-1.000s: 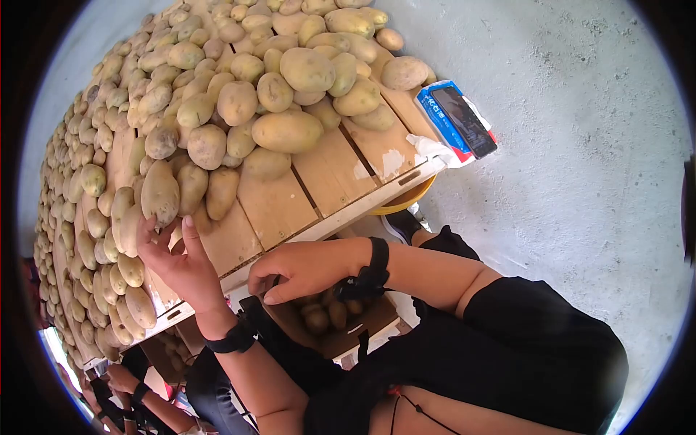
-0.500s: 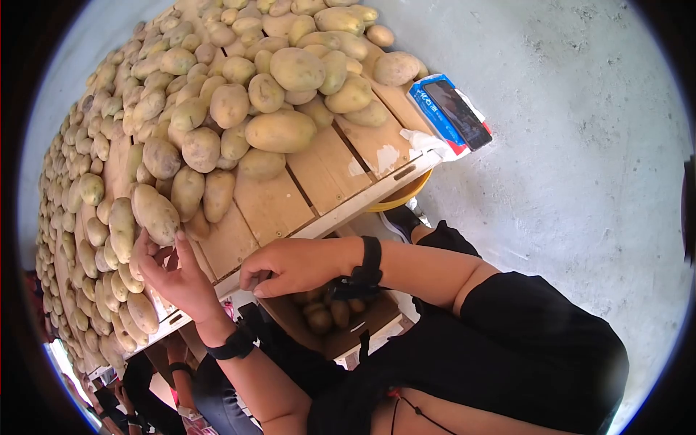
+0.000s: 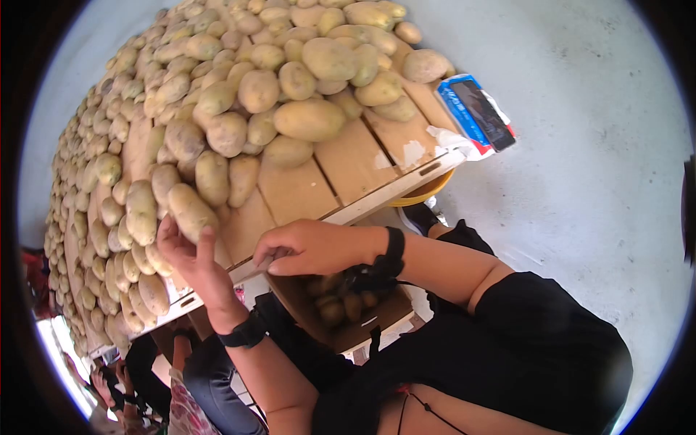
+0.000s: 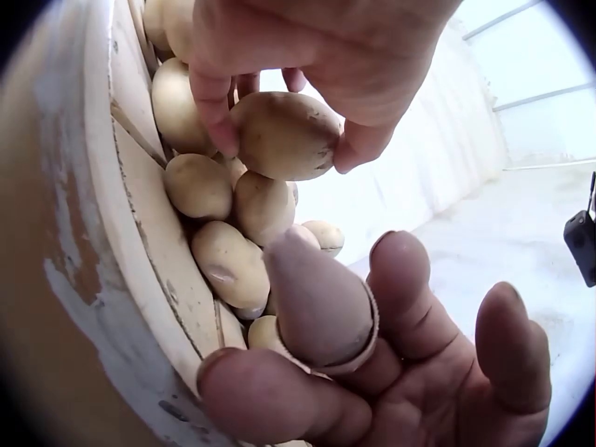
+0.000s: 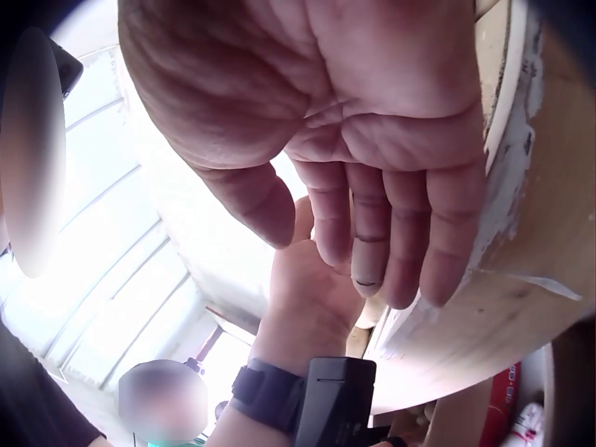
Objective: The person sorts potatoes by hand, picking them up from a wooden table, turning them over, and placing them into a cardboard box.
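Thumb and fingers of my left hand (image 3: 199, 264) hold the near end of a long tan potato (image 3: 190, 210) at the edge of the heap. In the left wrist view that potato (image 4: 286, 135) sits between the thumb and the fingertips, dark marks at its thumb end. My right hand (image 3: 312, 248) hovers over the table's front edge, to the right of the left hand. Its fingers are relaxed and slightly bent, with nothing in them. A pale finger cot (image 4: 321, 303) covers one right fingertip.
Many potatoes (image 3: 308, 119) cover the slatted wooden table (image 3: 293, 192). Below its edge stands a cardboard box (image 3: 377, 315) with potatoes inside. A phone (image 3: 482, 116) lies on a blue packet at the right corner, above a yellow basin (image 3: 428, 192). Other people sit at lower left.
The held potato has tilted and shifted right against its neighbours, its near end turning toward my left thumb. My right hand stays near the table edge. The head view has shifted slightly.
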A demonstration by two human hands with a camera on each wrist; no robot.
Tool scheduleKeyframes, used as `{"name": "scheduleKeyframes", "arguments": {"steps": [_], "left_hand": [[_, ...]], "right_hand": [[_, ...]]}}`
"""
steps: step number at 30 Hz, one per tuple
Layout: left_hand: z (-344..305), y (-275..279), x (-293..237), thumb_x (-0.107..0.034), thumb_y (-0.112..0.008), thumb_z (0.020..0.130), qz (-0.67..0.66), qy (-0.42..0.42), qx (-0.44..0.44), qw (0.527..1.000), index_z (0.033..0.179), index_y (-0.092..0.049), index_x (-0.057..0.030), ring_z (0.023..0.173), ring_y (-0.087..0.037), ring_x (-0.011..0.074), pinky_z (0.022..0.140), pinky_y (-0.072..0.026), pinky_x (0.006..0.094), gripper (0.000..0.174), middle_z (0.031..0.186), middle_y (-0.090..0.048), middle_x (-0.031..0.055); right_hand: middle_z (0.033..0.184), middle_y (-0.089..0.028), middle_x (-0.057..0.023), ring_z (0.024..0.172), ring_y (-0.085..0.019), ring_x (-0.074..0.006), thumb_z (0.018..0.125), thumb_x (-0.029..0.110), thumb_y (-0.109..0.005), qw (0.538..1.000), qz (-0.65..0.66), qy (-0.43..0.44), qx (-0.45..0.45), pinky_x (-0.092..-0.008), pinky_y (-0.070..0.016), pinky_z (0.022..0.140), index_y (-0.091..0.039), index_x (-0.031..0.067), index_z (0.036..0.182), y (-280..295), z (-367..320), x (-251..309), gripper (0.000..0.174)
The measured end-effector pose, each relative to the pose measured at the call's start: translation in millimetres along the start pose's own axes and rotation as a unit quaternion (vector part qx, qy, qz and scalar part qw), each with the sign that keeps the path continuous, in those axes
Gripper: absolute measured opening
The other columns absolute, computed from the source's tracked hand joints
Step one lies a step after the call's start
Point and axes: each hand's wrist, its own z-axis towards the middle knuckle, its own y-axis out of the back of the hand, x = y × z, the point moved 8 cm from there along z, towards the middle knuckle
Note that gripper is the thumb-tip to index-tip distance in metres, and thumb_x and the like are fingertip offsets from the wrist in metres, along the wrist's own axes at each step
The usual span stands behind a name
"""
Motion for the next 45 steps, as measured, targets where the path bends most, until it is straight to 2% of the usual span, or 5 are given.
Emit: {"name": "scheduleKeyframes", "arguments": {"steps": [9,15,25,34,45], "left_hand": [[-8.8,-14.9,-14.0,-0.023,-0.070,0.069,-0.058,0.032,0.175,0.982,0.146,-0.040,-0.0006,0.131,-0.045,0.0257,0.112,-0.0338,0.0377,0.086,0.140,-0.047,0.0130],[-33.2,-36.3,-28.4,0.005,-0.076,0.072,0.017,0.021,0.308,0.951,0.131,-0.059,-0.0038,0.127,-0.053,0.0225,0.100,-0.0508,0.0364,0.061,0.138,-0.051,0.0096],[-10.5,77.7,-34.5,-0.005,-0.061,0.093,0.265,-0.072,-0.117,0.954,0.120,-0.061,0.0045,0.109,-0.062,0.0204,0.097,-0.0492,0.0337,0.028,0.121,-0.064,0.0137],[-12.1,56.3,-29.1,-0.011,-0.073,0.077,0.527,-0.168,-0.031,0.832,0.123,-0.061,-0.0001,0.108,-0.059,0.0391,0.096,-0.0480,0.0456,0.048,0.114,-0.064,0.0206],[-17.2,54.5,-14.7,-0.019,-0.075,0.084,0.482,-0.076,-0.007,0.873,0.131,-0.051,-0.0029,0.113,-0.061,0.0395,0.094,-0.0507,0.0439,0.056,0.120,-0.062,0.0278]], "right_hand": [[0.139,-0.045,-0.0186,0.120,-0.059,-0.0240,0.101,0.013,-0.055,0.944,0.312,-0.093,-0.059,-0.0363,-0.0532,0.097,-0.031,0.0042,0.148,8.0,0.7,-9.1,0.054],[0.139,-0.047,-0.0131,0.122,-0.057,-0.0246,0.103,0.020,-0.054,0.941,0.322,-0.064,-0.085,-0.0406,-0.0549,0.097,-0.030,0.0060,0.148,5.3,4.5,-9.0,0.053],[0.124,-0.060,-0.0091,0.113,-0.063,-0.0201,0.104,0.031,-0.051,0.924,0.357,-0.104,-0.086,-0.0391,-0.0577,0.089,-0.046,0.0060,0.136,5.1,0.5,-28.9,0.042],[0.125,-0.063,-0.0162,0.117,-0.060,-0.0229,0.100,0.034,-0.055,0.970,0.218,-0.093,0.047,-0.0381,-0.0449,0.103,-0.050,0.0023,0.133,-29.3,-6.0,-14.9,0.046],[0.112,-0.067,-0.0095,0.107,-0.061,-0.0207,0.094,0.038,-0.062,0.898,-0.094,-0.250,0.350,-0.0340,-0.0462,0.096,-0.060,0.0019,0.123,-59.2,-55.1,-62.8,0.046]]}}
